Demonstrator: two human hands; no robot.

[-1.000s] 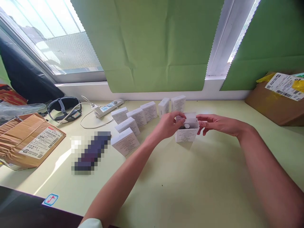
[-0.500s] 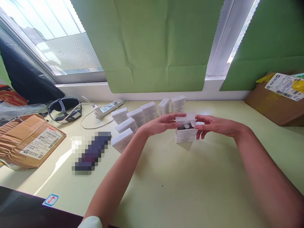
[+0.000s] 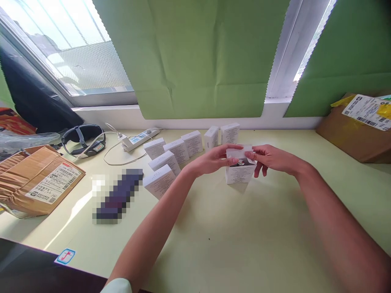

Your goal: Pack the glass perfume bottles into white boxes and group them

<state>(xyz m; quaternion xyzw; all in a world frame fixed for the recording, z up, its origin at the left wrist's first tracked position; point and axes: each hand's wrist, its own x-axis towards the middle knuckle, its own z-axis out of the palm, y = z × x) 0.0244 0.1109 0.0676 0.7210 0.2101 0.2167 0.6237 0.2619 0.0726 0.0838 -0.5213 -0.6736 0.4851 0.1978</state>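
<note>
A small white carton [image 3: 240,176] with fine print stands upright on the table, its top open. Inside shows something dark with a shiny round spot, partly covered by the raised lid flap. My left hand [image 3: 214,159] grips the carton's left upper edge, thumb in front and fingers behind the flap. On the other side, my right hand [image 3: 271,158] pinches the flap's right part with thumb and forefinger, while its other fingers curl beside the carton. Left of my hands, several similar closed white cartons [image 3: 176,151] stand in a loose curve.
A brown parcel [image 3: 42,179] lies at the left, near a black headband device [image 3: 83,138] and a white power strip [image 3: 139,139] with cables. A blurred dark object [image 3: 119,197] rests in front. Another cardboard box [image 3: 351,134] sits far right, and green blinds [image 3: 198,61] hang behind.
My right hand has shifted left and slightly up, its thumb now on the flap. The flap has come forward and covers more of the opening. My left hand has moved slightly right.
</note>
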